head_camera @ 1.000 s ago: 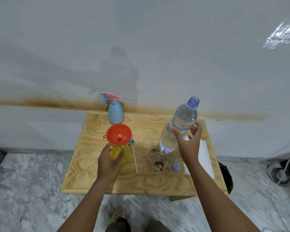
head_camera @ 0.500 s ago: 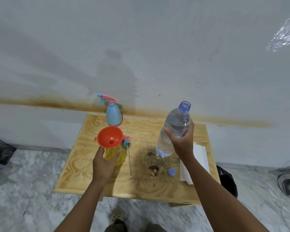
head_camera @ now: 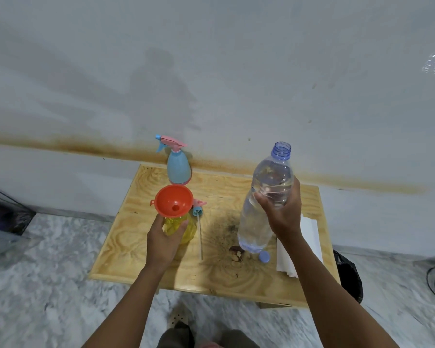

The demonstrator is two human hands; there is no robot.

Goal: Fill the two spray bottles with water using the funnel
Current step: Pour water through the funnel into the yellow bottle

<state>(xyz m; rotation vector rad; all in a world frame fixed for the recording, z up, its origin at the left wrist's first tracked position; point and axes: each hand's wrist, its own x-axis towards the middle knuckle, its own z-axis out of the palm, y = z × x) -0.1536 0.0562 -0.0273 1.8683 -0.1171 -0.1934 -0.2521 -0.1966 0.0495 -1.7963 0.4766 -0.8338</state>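
An orange funnel [head_camera: 174, 201] sits in the neck of a yellow spray bottle [head_camera: 183, 228] on the wooden table [head_camera: 126, 247]. My left hand [head_camera: 163, 241] grips the yellow bottle's body from the near side. My right hand [head_camera: 283, 212] holds a clear, uncapped water bottle [head_camera: 264, 197] lifted off the table, nearly upright, to the right of the funnel. A blue spray bottle [head_camera: 178, 169] with a pink and blue trigger head stands at the table's back edge. The yellow bottle's spray head with its dip tube [head_camera: 199, 222] lies beside it.
A blue bottle cap [head_camera: 264, 256] and a small brown scrap [head_camera: 236, 252] lie near the table's front. Folded white paper [head_camera: 309, 237] lies at the right edge. A black bag [head_camera: 348, 275] sits on the marble floor to the right. The stained wall is right behind.
My right hand has raised the water bottle higher off the table and brought it a little nearer to me. The left hand stays on the yellow bottle.
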